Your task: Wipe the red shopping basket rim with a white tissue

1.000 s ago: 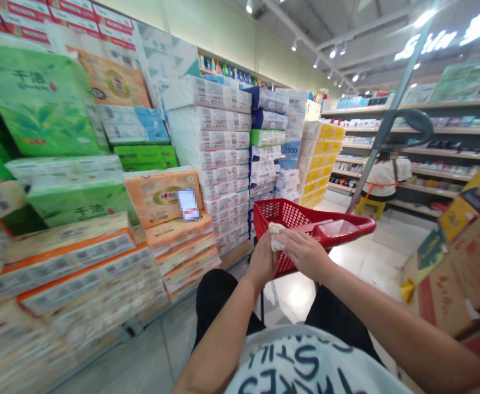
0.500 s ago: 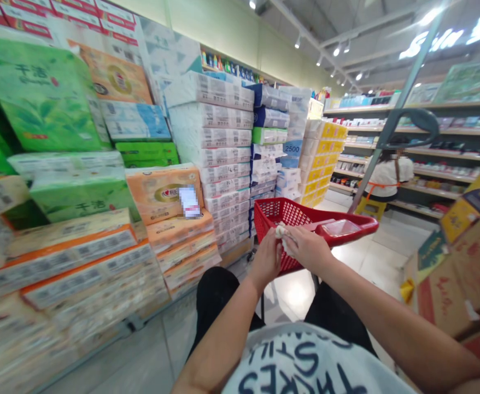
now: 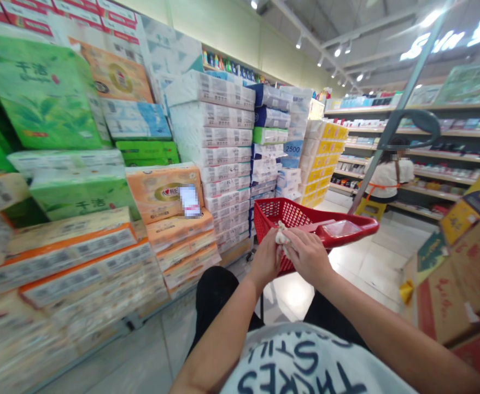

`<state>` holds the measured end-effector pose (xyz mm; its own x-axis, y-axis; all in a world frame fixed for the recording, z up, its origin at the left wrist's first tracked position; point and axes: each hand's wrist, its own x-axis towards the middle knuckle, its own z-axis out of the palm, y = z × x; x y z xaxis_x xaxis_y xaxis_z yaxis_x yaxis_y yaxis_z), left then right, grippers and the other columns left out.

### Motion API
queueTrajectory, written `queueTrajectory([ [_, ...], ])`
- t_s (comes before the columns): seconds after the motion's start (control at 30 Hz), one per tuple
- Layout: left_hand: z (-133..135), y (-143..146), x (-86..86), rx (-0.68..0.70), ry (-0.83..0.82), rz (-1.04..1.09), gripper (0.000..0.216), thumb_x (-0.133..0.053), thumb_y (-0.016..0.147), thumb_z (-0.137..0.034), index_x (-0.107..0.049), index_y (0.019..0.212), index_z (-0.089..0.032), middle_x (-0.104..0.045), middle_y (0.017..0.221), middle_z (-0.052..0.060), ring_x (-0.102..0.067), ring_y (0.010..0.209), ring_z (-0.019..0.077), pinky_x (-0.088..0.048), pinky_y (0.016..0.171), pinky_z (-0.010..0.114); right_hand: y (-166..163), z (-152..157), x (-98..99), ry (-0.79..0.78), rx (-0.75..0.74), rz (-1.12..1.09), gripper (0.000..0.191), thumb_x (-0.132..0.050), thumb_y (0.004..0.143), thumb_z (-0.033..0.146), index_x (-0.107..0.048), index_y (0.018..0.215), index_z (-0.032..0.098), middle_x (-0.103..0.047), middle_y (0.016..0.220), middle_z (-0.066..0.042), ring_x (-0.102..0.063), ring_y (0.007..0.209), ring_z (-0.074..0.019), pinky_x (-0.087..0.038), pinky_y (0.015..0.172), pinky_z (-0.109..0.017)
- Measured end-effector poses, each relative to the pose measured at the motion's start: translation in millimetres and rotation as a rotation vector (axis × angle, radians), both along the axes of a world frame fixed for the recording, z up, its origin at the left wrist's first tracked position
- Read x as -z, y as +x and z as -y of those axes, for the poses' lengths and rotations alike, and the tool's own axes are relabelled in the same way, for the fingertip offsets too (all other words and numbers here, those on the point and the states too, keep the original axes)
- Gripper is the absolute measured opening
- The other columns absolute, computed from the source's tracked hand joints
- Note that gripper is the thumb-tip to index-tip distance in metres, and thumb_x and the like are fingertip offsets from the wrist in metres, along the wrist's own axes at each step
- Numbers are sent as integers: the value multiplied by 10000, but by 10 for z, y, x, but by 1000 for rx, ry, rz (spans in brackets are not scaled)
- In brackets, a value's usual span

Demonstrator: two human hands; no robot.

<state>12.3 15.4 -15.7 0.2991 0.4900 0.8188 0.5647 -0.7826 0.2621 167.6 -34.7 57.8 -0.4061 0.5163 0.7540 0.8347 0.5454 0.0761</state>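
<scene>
A small off-white bunched piece [image 3: 281, 237], soft like cloth or tissue, is pinched between my two hands over the near side of a red shopping cart basket [image 3: 293, 212]. My left hand [image 3: 267, 255] is closed on it from the left, with its fingertips pointing up. From the other side my right hand [image 3: 309, 255] closes on it too, its fingers curled and touching the piece. Part of the piece is hidden behind my fingers, so its exact kind is unclear. The cart's red handle part [image 3: 342, 230] extends to the right just beyond my right hand.
Stacked tissue packs [image 3: 174, 191] line the left, with white packs [image 3: 227, 137] behind. Cardboard boxes [image 3: 449, 295] stand close on the right. A grey pole with a loop handle [image 3: 414, 117] slants upward. A person [image 3: 387, 172] sits on a yellow stool by the far shelves.
My fingers have shifted slightly around the off-white piece, and its upper end now stands up more between them. The cart and surroundings stay practically the same.
</scene>
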Motion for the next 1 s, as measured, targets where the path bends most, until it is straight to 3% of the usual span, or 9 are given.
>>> queueTrajectory([
  [0.17,40,-33,-77,-12,12,-21,484,-272,990,-347,-278,1419,-124,-450,1407,187,-373,1362,253,-399,1083,490,142,19,-25,3,-204,21,353,-477,904,181,-599,1229,240,-608,1259,-79,-502,1199,-259,-424,1011,-459],
  [0.3,116,5,-264,-103,-1,-66,401,-342,974,-342,-412,1320,-153,-535,1329,138,-358,1369,257,-350,1112,508,248,-62,-22,-54,-84,-233,276,-458,938,252,-612,1160,193,-664,1107,-106,-589,1037,-247,-488,922,-438],
  [0.43,187,143,-385,-158,62,-147,428,-360,954,-277,-389,1349,-116,-513,1365,145,-361,1366,259,-319,1130,486,212,-129,29,-30,-72,-211,293,-421,954,250,-588,1176,158,-647,1123,-128,-575,1051,-250,-471,946,-447],
  [0.77,-66,284,-390,-258,-29,-147,436,-332,966,-307,-382,1352,-110,-548,1317,173,-478,1272,270,-363,1078,484,139,-394,29,20,-59,-156,349,-386,961,234,-559,1252,148,-638,1135,-140,-578,1056,-249,-482,939,-455],
  [1.0,-156,243,-418,-251,21,-182,395,-401,938,-272,-445,1300,-120,-574,1282,157,-446,1298,302,-327,1090,521,363,-444,34,49,-206,-52,383,-456,937,200,-542,1310,209,-620,1229,-112,-547,1163,-234,-462,1000,-452],
])
